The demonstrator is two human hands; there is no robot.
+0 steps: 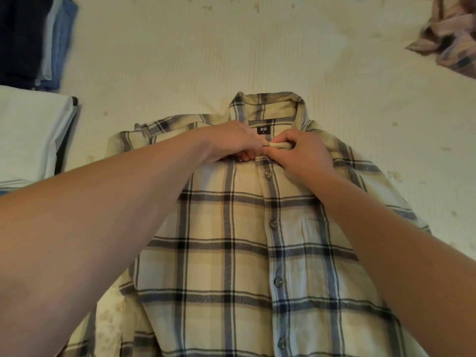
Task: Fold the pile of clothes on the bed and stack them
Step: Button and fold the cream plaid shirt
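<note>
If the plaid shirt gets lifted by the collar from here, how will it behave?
Probably floppy: the plaid shirt lies flat with soft creases, so it would drape and hang. The buttoned front should keep the panels together. The left hand and right hand pinch the collar, which bends easily.

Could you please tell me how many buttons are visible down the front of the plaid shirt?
4. All sit on the plaid shirt placket: one just below the hands, one at pocket level, one lower, one near the bottom edge. The hands may hide a collar button.
</note>
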